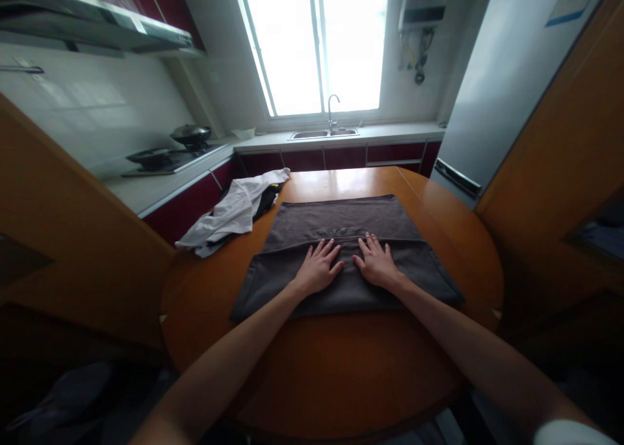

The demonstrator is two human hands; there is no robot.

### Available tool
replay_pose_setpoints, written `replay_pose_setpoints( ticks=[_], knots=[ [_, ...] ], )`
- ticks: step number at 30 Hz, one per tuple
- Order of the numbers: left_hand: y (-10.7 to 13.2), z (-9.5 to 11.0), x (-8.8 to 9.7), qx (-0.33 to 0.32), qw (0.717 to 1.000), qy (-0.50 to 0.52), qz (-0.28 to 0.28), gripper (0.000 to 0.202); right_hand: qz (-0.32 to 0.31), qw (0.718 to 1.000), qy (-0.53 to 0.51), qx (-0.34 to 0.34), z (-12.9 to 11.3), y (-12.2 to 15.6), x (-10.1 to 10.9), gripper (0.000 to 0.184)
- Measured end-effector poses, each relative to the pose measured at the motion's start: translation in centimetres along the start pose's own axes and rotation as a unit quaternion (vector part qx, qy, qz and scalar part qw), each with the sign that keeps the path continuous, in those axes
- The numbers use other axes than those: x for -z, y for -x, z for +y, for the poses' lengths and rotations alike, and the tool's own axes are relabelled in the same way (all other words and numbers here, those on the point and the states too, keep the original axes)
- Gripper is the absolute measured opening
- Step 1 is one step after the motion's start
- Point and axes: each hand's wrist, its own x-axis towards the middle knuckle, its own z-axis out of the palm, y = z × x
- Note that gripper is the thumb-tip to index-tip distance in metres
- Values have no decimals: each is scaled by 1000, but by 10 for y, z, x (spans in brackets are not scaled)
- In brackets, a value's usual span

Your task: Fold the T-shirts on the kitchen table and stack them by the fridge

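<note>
A dark grey cloth (409, 276) lies spread on the round wooden table (341, 373), its near part folded over toward the far side. Dark raised marks, too small to read, show on the far part just beyond the fold's edge. My left hand (318, 267) rests flat on the folded layer, left of the middle, fingers spread. To the right of it, my right hand (376, 262) also lies flat with fingers apart, its fingertips close to the fold's edge. Neither hand grasps anything; the cloth under the palms is hidden.
A heap of white and black clothes (234, 208) lies at the table's left edge. Beyond the table run a counter with a sink (324, 134) and a stove with two pans (190, 134). A refrigerator (507, 75) stands at the right.
</note>
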Motion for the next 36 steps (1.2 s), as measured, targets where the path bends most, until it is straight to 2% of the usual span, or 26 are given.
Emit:
replay_pose_setpoints(
  ticks=[36],
  knots=[
    [1, 3, 3, 2, 1000, -1, -2, 60, -3, 1000, 3, -1, 1, -1, -1, 67]
  ],
)
